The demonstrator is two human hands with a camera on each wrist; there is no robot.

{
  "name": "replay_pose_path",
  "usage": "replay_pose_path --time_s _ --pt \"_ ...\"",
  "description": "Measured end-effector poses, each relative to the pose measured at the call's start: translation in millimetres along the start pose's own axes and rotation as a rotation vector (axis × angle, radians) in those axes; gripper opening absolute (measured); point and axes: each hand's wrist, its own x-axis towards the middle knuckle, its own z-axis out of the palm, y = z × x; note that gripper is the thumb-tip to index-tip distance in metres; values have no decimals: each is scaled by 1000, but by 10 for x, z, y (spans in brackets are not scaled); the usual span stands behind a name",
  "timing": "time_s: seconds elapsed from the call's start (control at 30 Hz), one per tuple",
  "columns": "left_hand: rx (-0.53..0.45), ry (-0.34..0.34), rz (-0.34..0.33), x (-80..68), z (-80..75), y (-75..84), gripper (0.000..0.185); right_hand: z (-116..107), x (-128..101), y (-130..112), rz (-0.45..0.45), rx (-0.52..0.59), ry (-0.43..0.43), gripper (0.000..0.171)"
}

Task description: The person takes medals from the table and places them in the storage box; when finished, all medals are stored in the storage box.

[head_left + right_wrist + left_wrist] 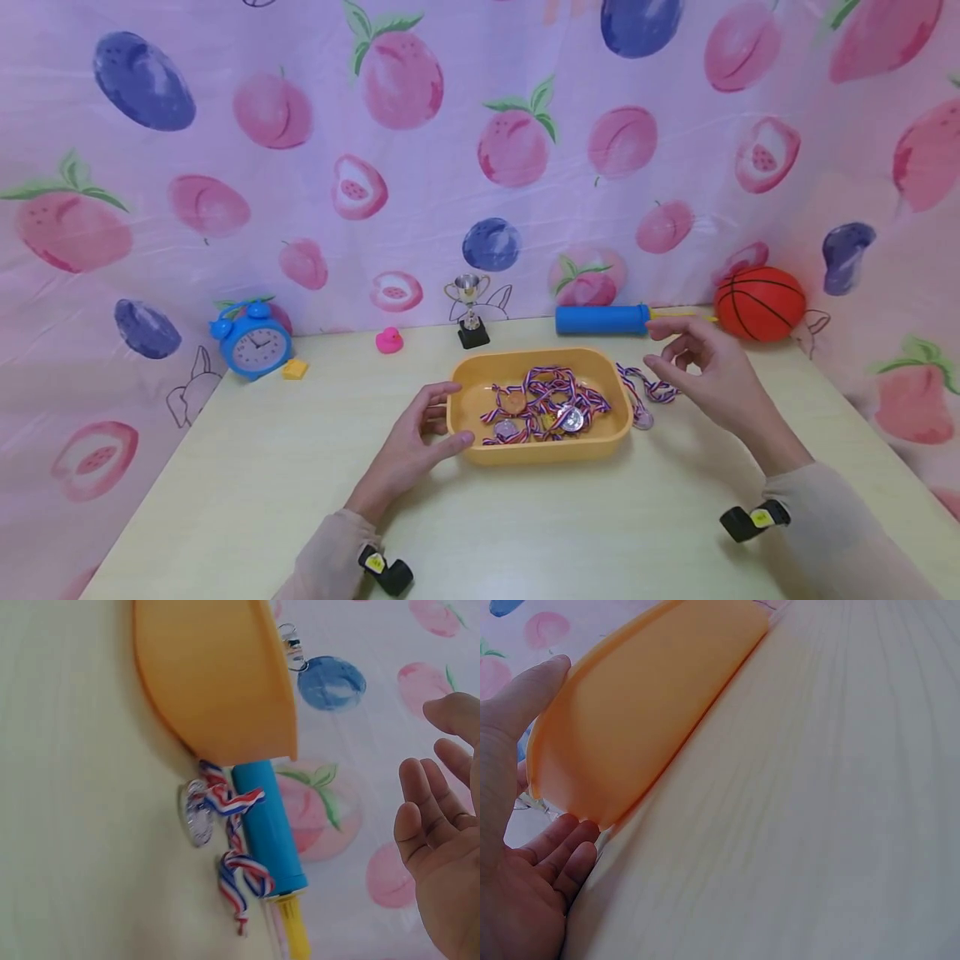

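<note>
A yellow-orange plastic tray [547, 454] holds several medals [572, 418] on tangled red, white and blue ribbons. My left hand [414, 440] holds its left end, the thumb on the rim and the other fingers against the side, as the left wrist view also shows. Just outside the tray's right end lies a silver-coloured medal [198, 814] with a striped ribbon [236, 859] on the table. Above and to the right of that ribbon in the head view, my right hand [716, 379] hovers with fingers loosely bent and nothing between them.
Along the back stand a blue alarm clock [257, 346], a yellow block [295, 369], a pink rubber duck [389, 340] and a small trophy cup [471, 312]. A blue pump [602, 320] and an orange basketball [760, 303] are at the back right, by the fruit-patterned cloth [525, 50].
</note>
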Motion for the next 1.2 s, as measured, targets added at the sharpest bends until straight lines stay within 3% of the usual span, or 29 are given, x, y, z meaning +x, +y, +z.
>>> replay_pose_path --time_s 0.33,0.6,0.73,0.9,1.2 --pt "8 5 2 16 4 2 71 49 -230 276 126 51 -122 56" --pt "6 3 -1 18 4 -4 70 99 -285 447 145 107 -215 64" --pt "-1 -2 -5 8 -1 -6 70 114 -295 502 199 108 -263 67" --pt "3 4 -12 6 3 -4 71 129 -314 553 274 43 -326 66" --pt "1 5 -15 9 1 -6 71 193 -318 614 234 -42 -396 55"
